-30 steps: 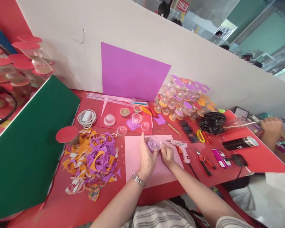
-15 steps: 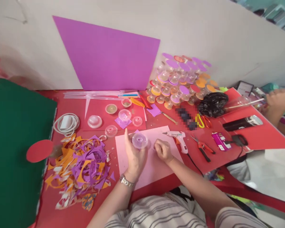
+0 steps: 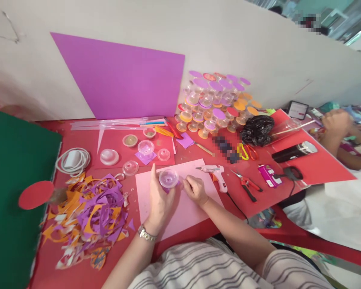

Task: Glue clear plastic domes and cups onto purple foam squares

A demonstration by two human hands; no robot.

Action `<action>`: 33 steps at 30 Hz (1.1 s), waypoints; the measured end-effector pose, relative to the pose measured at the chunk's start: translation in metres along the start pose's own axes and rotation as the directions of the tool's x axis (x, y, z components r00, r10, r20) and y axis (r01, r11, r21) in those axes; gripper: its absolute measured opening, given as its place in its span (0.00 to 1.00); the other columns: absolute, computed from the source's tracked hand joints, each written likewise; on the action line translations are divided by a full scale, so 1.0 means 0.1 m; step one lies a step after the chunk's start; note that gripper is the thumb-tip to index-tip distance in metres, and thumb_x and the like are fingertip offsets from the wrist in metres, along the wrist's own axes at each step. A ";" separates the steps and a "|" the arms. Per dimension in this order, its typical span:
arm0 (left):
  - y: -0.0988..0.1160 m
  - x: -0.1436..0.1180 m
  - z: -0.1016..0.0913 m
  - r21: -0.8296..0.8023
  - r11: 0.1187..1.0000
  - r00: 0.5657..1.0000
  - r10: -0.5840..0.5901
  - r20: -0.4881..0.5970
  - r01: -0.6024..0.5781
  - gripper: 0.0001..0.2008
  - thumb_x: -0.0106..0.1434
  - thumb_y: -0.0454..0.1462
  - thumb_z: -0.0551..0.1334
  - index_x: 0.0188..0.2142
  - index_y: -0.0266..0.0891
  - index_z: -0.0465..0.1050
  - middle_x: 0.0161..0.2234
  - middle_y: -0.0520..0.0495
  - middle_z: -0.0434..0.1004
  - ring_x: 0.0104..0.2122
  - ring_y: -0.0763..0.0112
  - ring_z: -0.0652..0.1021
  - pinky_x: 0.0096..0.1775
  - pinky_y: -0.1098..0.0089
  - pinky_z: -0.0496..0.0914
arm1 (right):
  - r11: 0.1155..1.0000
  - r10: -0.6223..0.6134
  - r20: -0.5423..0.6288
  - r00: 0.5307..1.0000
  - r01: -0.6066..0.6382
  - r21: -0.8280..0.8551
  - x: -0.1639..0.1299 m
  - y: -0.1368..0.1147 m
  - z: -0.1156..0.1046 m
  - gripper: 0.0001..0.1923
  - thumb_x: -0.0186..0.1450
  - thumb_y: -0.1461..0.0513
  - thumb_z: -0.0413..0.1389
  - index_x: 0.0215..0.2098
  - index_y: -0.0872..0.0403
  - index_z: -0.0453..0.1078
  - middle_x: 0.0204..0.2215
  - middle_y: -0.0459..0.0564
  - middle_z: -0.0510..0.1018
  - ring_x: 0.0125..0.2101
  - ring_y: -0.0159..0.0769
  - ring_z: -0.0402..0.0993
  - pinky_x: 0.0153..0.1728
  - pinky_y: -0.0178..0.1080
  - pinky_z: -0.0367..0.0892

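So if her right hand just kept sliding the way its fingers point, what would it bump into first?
The right hand points left across the pink sheet, toward the clear plastic cup that the left hand holds. It would probably meet that cup first; the two look almost touching already, though depth is hard to judge.

Small clear plastic cup, round, open side toward the camera, above the pink sheet.

Bright, even daylight fills the scene, strongest to the upper right of the purple sheet. Shadows on the desk are faint. Left of that sheet the picture smears with motion blur, and straight edges bow toward the corners.
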State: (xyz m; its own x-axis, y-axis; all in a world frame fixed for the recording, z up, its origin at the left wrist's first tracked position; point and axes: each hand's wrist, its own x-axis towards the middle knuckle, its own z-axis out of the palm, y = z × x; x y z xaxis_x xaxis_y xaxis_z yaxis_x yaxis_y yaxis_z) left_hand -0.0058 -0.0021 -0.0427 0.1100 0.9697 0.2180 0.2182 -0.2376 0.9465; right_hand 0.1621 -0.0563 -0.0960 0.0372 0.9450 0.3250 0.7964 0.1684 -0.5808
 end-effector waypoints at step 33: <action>0.11 -0.11 -0.21 0.429 0.858 0.906 0.091 0.414 -0.282 0.56 0.55 0.48 0.71 0.70 0.39 0.36 0.46 0.39 0.81 0.46 0.54 0.81 0.49 0.56 0.74 | 0.897 0.327 -0.189 0.926 -0.367 -0.246 -0.53 0.44 -1.13 0.16 0.66 0.46 0.50 0.36 0.50 0.62 0.28 0.50 0.75 0.26 0.42 0.74 0.23 0.39 0.63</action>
State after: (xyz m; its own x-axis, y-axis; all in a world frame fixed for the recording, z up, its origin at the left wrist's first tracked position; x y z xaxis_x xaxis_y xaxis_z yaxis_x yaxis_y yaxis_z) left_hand -0.0245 -0.0143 -0.0300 0.5212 0.8332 0.1848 0.5718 -0.5017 0.6491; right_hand 0.2633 -0.1304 -0.0547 0.4092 0.8770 0.2517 0.8492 -0.2652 -0.4567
